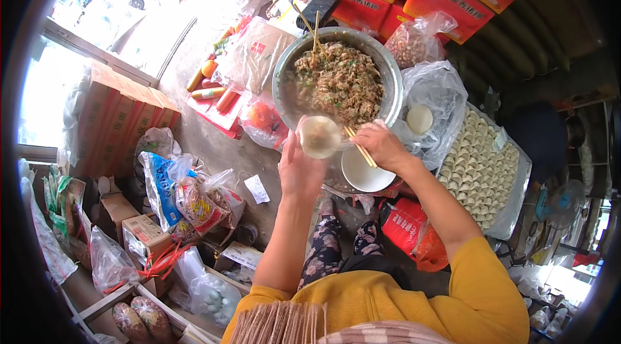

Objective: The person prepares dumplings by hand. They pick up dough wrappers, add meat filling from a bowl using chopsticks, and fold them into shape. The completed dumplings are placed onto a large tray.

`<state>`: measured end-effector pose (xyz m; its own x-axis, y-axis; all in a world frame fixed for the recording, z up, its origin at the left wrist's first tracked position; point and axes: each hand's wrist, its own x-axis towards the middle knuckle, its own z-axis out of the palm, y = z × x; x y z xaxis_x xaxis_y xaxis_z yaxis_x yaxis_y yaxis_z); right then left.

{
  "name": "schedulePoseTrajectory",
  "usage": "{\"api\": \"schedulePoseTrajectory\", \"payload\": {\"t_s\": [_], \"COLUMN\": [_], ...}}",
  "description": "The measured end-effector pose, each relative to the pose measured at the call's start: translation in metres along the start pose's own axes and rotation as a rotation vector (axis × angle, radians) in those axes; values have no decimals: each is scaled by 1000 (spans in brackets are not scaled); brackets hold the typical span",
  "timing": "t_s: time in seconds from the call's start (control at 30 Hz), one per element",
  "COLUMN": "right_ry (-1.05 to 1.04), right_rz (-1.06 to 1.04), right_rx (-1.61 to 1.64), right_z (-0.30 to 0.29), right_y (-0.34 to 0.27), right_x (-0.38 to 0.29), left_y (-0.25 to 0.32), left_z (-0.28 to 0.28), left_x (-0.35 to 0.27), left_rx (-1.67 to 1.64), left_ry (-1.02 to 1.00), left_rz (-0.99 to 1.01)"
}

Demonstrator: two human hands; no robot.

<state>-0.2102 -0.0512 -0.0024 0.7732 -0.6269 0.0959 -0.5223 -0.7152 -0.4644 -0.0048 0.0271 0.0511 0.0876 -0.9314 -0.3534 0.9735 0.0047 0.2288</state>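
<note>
On my left hand (300, 169) lies a round dumpling wrapper (315, 148), with a smear of minced filling near its middle. My right hand (381, 144) grips a pair of wooden chopsticks (361, 149) just to the right of the wrapper. Both hands are at the near rim of a large metal basin (280, 84), which holds chopped meat filling (339, 84) flecked with green. More chopsticks (317, 29) stand in that filling. Below my right hand sits a white bowl (366, 174). Round wrappers (419, 118) rest on clear plastic (432, 87) right of the basin.
A tray (515, 189) to the right carries rows of folded dumplings (478, 164). Behind the basin are stacked red cartons (364, 9) and a bag of peanuts (415, 43). Sausages (208, 93) and bagged goods lie left. Lower left, cardboard boxes (145, 232) and packets crowd the floor.
</note>
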Motion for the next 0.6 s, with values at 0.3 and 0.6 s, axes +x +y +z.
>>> {"api": "schedulePoseTrajectory", "payload": {"t_s": [0.3, 0.6], "right_ry": [333, 395], "right_rz": [-218, -97], "right_rx": [146, 514], "right_z": [-109, -135], "right_y": [-123, -170], "right_x": [-18, -39], "left_y": [5, -4], "left_z": [49, 72], "left_x": [-69, -125], "left_rx": [72, 894], "left_ry": [-154, -330], "left_rz": [-268, -76]}}
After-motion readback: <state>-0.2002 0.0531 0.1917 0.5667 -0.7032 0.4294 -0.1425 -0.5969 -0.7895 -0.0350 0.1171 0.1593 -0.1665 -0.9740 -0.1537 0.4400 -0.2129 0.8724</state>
